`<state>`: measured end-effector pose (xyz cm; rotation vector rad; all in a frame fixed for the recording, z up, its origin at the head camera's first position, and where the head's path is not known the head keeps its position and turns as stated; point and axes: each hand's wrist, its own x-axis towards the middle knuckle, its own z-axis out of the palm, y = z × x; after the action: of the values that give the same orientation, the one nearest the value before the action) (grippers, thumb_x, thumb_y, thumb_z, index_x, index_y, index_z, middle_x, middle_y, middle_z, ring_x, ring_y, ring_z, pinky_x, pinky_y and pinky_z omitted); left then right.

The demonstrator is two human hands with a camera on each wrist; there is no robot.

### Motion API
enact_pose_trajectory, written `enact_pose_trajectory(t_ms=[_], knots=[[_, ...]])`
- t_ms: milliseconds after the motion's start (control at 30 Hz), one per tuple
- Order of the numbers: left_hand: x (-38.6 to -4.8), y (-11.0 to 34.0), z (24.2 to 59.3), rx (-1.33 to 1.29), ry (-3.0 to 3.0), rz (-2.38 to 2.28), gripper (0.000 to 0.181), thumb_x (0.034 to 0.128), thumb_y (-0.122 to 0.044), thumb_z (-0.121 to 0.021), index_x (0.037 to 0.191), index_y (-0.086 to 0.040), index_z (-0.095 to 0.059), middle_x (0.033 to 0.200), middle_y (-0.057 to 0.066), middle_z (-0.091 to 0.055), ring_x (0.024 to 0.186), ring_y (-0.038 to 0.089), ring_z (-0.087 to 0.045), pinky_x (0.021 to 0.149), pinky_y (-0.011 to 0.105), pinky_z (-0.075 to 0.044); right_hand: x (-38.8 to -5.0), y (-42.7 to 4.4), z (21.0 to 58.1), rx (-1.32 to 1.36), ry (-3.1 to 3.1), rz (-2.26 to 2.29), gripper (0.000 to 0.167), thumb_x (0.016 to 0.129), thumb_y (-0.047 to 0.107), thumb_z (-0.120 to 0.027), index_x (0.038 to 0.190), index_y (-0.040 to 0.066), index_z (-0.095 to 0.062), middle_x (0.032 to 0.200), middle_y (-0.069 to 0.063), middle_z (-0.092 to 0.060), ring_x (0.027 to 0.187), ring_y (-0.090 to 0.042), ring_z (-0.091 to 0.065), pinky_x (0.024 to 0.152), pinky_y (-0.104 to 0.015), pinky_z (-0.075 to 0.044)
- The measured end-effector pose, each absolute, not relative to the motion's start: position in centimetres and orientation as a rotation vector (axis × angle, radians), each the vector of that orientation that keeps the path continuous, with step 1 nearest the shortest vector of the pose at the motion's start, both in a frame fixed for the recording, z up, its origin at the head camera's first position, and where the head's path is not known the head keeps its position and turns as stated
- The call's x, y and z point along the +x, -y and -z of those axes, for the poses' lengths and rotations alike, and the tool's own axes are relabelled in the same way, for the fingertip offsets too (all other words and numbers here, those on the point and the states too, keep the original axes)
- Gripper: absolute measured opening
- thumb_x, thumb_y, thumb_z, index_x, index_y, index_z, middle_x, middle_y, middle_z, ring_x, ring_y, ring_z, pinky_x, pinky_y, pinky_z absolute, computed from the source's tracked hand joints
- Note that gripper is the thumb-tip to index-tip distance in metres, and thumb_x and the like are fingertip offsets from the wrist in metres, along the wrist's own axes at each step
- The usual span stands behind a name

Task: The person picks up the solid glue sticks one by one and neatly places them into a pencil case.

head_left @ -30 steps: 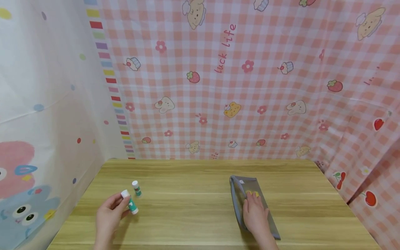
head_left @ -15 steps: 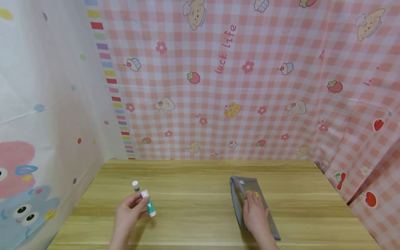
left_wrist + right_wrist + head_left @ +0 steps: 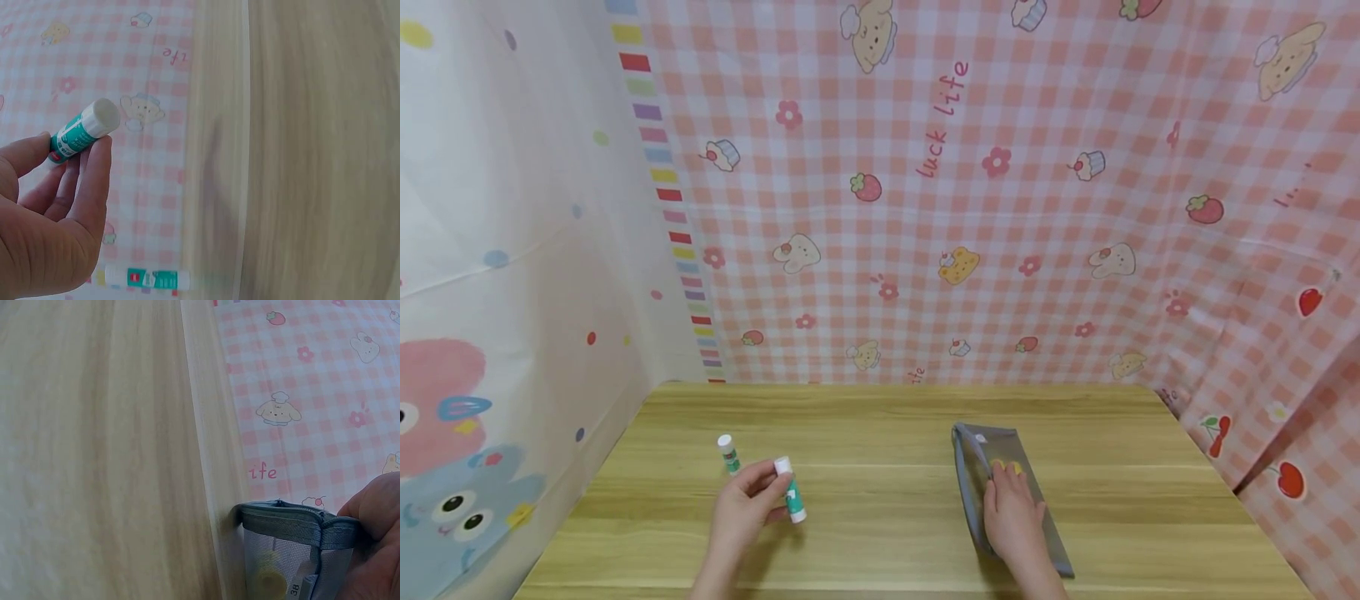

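Note:
My left hand [image 3: 747,508] pinches a glue stick [image 3: 791,492] with a white cap and green label, tilted above the table. In the left wrist view this glue stick [image 3: 85,130] sits between thumb and fingertips. A second glue stick [image 3: 728,454] stands upright on the table, beyond the left hand. My right hand [image 3: 1015,512] lies over a grey mesh zip pouch [image 3: 1045,500] and holds its upper rim, the opening facing left. Something yellow [image 3: 272,584] shows through the mesh in the right wrist view. Parts of the right hand's grip are hidden.
The wood-grain table [image 3: 865,500] spans the space between the two hands. Behind it hangs a pink checked curtain [image 3: 880,225], and a white printed curtain [image 3: 550,333] borders the left side.
My left hand has moved right with the glue stick, away from the standing one and towards the pouch. The right hand and the pouch have stayed in place.

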<state>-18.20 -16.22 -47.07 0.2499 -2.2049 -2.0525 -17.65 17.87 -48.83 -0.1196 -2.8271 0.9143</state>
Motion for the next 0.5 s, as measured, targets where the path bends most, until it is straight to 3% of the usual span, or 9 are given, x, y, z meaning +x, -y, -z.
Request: enact_pose_trajectory(t_ms=[500], knots=[[-18.9, 12.8, 47.3, 0.170, 2.208, 2.132, 0.036, 0.0911, -0.007, -0.071, 0.120, 0.011, -0.061, 0.094, 0.008, -0.066, 0.082, 0.014, -0.065, 0.070, 0.039, -0.061, -17.7, -17.9, 48.9, -0.115, 2.816, -0.917, 0.041, 0.102, 0.010, -0.042, 0.136, -0.013, -0.048, 0.142, -0.039, -0.037, 0.133, -0.058, -0.031, 0.096, -0.084, -0.020]])
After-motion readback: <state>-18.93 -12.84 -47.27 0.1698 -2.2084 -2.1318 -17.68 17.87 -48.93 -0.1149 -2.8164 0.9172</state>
